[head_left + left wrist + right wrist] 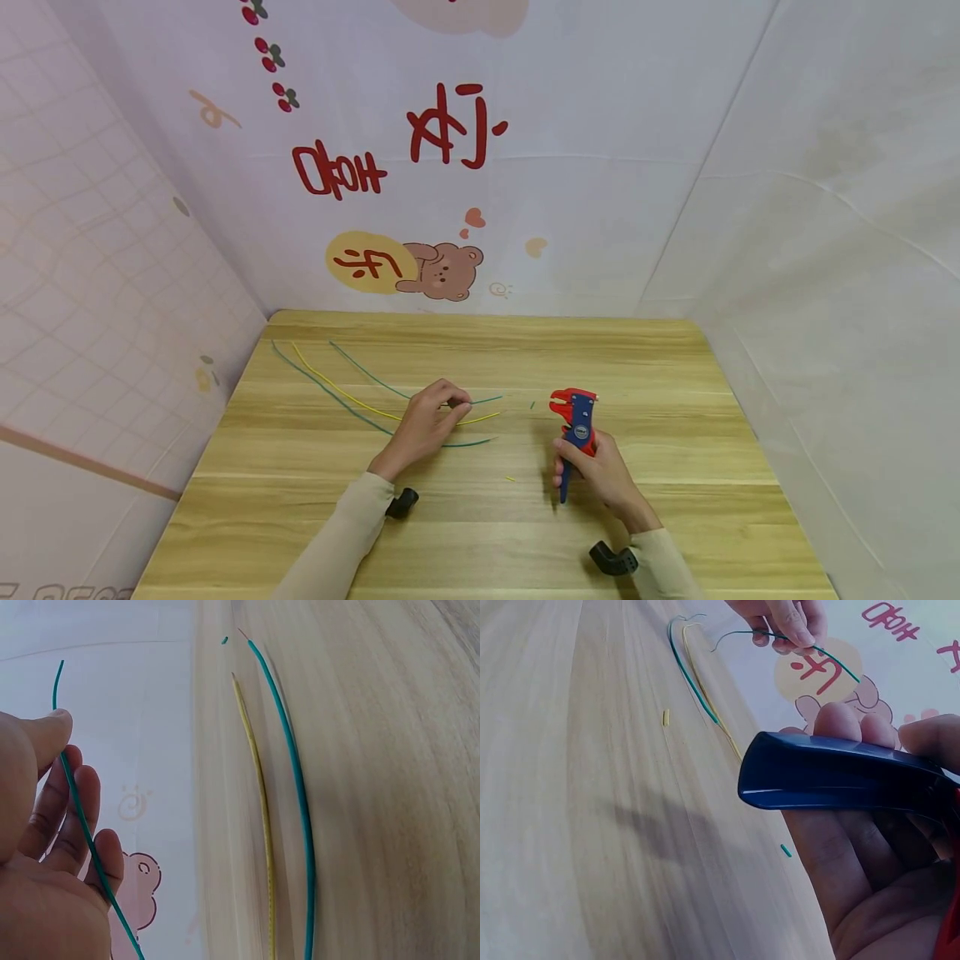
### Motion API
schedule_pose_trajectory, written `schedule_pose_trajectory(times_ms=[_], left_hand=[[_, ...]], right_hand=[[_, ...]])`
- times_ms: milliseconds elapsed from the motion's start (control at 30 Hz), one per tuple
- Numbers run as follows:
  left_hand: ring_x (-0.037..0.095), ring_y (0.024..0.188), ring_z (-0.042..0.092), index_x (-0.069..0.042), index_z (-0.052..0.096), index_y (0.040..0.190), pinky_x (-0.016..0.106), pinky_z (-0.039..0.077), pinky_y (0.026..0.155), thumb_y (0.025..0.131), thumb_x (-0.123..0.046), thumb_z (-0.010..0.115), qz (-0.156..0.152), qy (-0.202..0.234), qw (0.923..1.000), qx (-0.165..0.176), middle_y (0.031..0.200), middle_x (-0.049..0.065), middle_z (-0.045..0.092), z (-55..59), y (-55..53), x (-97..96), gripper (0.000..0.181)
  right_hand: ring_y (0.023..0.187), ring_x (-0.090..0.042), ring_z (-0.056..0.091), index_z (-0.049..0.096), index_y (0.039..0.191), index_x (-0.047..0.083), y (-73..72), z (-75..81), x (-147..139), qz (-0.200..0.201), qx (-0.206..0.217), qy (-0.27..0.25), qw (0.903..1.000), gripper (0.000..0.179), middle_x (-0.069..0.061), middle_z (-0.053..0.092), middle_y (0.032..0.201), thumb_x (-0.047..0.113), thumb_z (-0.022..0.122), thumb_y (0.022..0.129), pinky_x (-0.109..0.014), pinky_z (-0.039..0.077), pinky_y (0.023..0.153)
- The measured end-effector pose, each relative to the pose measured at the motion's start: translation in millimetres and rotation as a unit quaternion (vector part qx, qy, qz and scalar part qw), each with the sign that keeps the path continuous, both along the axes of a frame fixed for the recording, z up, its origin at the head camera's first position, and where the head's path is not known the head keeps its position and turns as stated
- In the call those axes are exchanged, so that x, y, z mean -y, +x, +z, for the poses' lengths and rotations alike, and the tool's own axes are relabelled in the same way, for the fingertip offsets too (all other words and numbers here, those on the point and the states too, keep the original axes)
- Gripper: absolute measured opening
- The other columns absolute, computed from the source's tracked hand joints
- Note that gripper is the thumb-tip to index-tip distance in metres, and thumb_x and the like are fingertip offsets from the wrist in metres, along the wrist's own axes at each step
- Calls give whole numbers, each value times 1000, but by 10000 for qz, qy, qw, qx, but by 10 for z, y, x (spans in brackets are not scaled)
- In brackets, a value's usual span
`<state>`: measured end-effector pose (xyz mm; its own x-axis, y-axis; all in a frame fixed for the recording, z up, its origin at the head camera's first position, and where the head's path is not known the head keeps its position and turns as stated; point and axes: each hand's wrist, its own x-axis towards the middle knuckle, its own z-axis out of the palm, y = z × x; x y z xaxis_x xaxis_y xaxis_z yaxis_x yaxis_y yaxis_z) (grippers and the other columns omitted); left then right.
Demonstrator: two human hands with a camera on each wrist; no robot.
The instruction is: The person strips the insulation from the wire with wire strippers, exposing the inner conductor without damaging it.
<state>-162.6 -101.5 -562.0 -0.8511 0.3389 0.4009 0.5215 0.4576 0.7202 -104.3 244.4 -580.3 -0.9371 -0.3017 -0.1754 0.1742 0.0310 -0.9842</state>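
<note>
My left hand (426,418) pinches a green wire (81,806) between thumb and forefinger near one end; a short length sticks out past the thumb. That end looks fully covered in green in the left wrist view. My right hand (609,473) grips the handles of a red and blue wire stripper (582,411), its red jaws upward and facing left, with no wire in them. On the table beside my left hand lie a yellow wire (259,776) and a second green wire (298,761). Thin bare metal shows at the second green wire's tip.
A short green scrap (533,405) lies on the wooden table (465,542) left of the stripper. Nearer to me is a small yellow scrap (510,478). The wires' far ends spread toward the table's back left. White printed cloth walls (585,208) enclose the table.
</note>
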Motion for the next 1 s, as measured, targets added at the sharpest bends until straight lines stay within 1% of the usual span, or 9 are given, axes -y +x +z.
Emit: schedule_pose_trajectory(times_ms=[133, 367, 533, 633, 833, 1000], left_hand=[[17, 97, 74, -10, 82, 108, 44, 66, 87, 105, -9, 80, 25, 17, 10000, -12, 105, 3, 76, 21, 23, 11, 4], [17, 98, 74, -6, 83, 110, 44, 66, 87, 106, -11, 79, 61, 0, 9999, 150, 106, 2, 76, 34, 58, 31, 7], [19, 98, 74, -4, 83, 111, 51, 66, 88, 107, -10, 78, 6, 55, 9999, 96, 106, 4, 77, 32, 78, 44, 8], [19, 99, 75, -6, 83, 110, 53, 66, 88, 107, -10, 78, -26, 85, 9999, 75, 107, 4, 77, 34, 85, 49, 7], [19, 98, 76, -11, 82, 108, 52, 67, 87, 106, -9, 78, -108, 135, 9998, -72, 106, 4, 77, 28, 99, 58, 5], [19, 97, 76, -6, 83, 108, 51, 66, 86, 106, -8, 79, -129, 181, 9997, -110, 105, 4, 77, 41, 117, 60, 5]], right_hand=[[72, -18, 80, 51, 125, -24, -13, 4, 21, 40, 12, -1, 10000, 54, -1, 75, 81, 26, 68, 116, -42, 72, 76], [70, -19, 81, 51, 119, -24, -34, 16, 60, 68, 8, -57, 10000, 52, -1, 74, 80, 24, 69, 115, -44, 72, 75], [69, -18, 80, 52, 118, -23, -35, 33, 87, 86, 39, -106, 9999, 49, -1, 74, 80, 23, 69, 115, -43, 72, 74], [69, -17, 80, 52, 117, -22, -33, 32, 108, 122, 75, -165, 9998, 48, 0, 74, 80, 22, 69, 115, -42, 72, 73], [69, -17, 80, 52, 118, -22, -40, 4, 156, 295, 84, -159, 9994, 48, 1, 75, 81, 23, 68, 115, -40, 71, 74], [70, -19, 80, 55, 116, -15, -40, -1, 209, 401, 138, -176, 9989, 40, -1, 75, 82, 23, 68, 116, -40, 71, 75]])
